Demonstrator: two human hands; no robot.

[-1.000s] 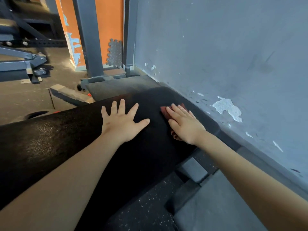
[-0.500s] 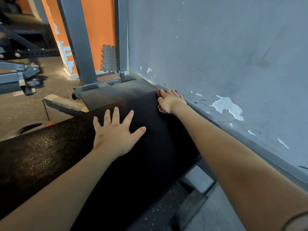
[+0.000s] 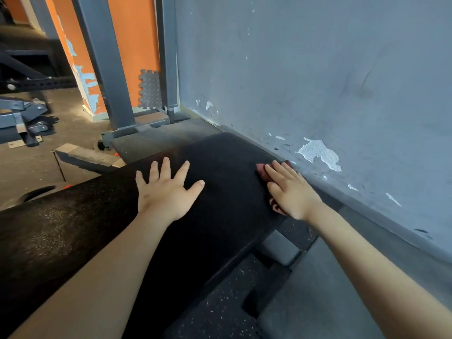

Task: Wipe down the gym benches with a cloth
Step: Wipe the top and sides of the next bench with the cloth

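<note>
Your right grip [image 3: 291, 192] lies flat, palm down, fingers straight and close together, pressing a dark red cloth [image 3: 262, 170] onto the black padded counter [image 3: 220, 155]. The cloth is almost wholly covered. One edge peeks out past your fingertips and a small fold shows by the heel of your palm. It sits at the counter's right edge, just beside the base of the grey wall [image 3: 318, 69].

Your left grip [image 3: 166, 192] is also spread flat on the pad, fingers fanned and thumb out to the right, holding nothing. It rests nearer the middle of the counter, apart from the cloth. Both of your forearms reach in from the lower corners.

The pad runs from the lower left up to a rounded end near the wall. Past that end lies a flatter grey pad [image 3: 159, 138]. On the wall just above your right grip, a white patch of peeled paint [image 3: 318, 152] shows, with smaller flecks around it.

Farther back a grey steel upright [image 3: 105, 64] stands before an orange wall [image 3: 132, 45], and a grey interlocking foam tile [image 3: 149, 90] leans there. Grey machine parts [image 3: 22, 118] sit on the floor at far left. Speckled black floor [image 3: 220, 309] shows below the counter.
</note>
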